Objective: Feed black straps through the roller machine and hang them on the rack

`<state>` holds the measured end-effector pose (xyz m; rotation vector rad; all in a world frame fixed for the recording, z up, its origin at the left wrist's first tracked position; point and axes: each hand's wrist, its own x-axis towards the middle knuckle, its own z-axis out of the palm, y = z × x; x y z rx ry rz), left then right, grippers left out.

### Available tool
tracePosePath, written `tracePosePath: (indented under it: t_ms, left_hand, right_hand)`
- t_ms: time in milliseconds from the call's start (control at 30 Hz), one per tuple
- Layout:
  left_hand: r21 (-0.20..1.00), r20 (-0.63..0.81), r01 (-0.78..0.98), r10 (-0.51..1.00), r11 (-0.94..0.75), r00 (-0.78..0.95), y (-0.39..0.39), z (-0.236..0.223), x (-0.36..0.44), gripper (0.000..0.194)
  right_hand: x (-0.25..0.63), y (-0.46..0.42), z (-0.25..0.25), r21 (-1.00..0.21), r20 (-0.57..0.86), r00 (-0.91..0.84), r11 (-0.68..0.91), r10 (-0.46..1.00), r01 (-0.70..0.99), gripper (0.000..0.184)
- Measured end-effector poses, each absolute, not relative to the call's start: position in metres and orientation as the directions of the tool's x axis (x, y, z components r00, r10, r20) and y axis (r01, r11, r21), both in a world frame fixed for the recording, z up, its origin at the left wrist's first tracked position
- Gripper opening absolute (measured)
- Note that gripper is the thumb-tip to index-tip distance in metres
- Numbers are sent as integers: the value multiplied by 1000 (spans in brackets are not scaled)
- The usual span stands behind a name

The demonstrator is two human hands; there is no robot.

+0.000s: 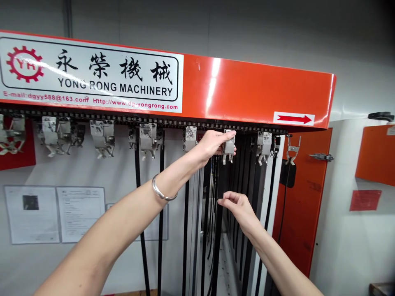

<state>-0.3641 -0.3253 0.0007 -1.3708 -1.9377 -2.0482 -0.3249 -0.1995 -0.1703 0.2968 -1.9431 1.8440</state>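
My left hand (pixel 215 144) reaches up with a silver bangle (pixel 160 190) on its wrist. Its thumb lies on the front of a metal clip (pixel 228 147) and its fingers curl behind, so the hand is closed around it. The clip hangs under the machine's chain, its jaws pointing down. Lower and to the right, my right hand (pixel 236 205) pinches at the edge of a black strap (pixel 217 234), thumb and forefinger together. The strap runs down below the fingertips; its upper end, near the clip, is hard to make out.
An orange machine cover (pixel 256 90) spans the top, with a chain (pixel 173 122) beneath it. More clips, such as one metal clip (pixel 148 137), hang along it, several with black straps. A red arrow label (pixel 293 119) points right. An orange door (pixel 304 205) stands at right.
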Motion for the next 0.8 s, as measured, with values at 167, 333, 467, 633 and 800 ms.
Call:
tracePosePath:
  t_ms: [167,333,467,633,800]
  left_hand:
    - [804,567,557,548,-207,-615,-327,-4,-364,37]
    - [803,570,563,528,-195,-630,-325,-6,-363,34]
    - [805,570,561,510,-191,-644,-322,-5,-359,34]
    - [807,570,557,507,-198,-646,-321,-9,-359,34]
    - [787,590,582,523,-205,-615,-321,-8,-366,39]
  right_hand:
    - [-329,-197,-170,-889,458,-878,84,141,-450,23]
    - [-333,-195,-171,-888,459,-880,57,121,-455,21]
    - [-335,-192,-175,-889,458,-882,56,112,-455,21]
    - [-334,-191,-175,-881,473,-876,49,90,-471,23]
    - [-332,-192,-172,-878,479,-873,48,92,-476,27]
